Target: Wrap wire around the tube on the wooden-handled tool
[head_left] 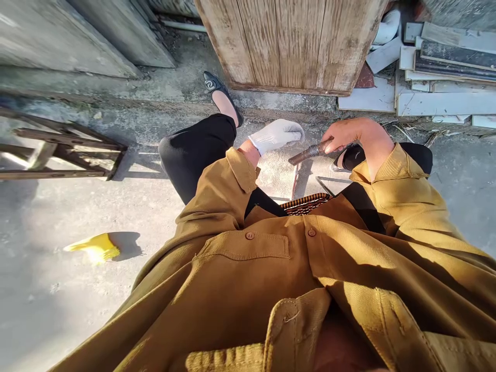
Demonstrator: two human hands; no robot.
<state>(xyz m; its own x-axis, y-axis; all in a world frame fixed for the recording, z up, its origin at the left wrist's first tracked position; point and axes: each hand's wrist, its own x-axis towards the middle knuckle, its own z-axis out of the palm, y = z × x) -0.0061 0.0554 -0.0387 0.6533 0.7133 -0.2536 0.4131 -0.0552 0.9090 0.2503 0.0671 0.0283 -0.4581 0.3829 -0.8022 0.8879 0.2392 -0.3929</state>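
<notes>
In a white knitted glove, my left hand (277, 135) is closed in front of my knees, its fingertips pressed together. Whatever it may pinch is too small to make out. Bare and closed, my right hand (346, 135) grips a dark brown wooden handle (304, 155) with thin wire wound around its middle. The handle tilts, its free end pointing down and left toward the gloved hand. A gap separates the two hands. Below them lies a pale, flat, rough surface (275, 178) between my legs.
Ahead leans a weathered wooden panel (282, 46). Stacked boards (445, 103) lie at right beside a white pipe (387, 28). A wooden frame (65, 150) rests at left, and a crumpled yellow thing (96, 248) on the concrete. A woven seat edge (306, 202) shows beneath me.
</notes>
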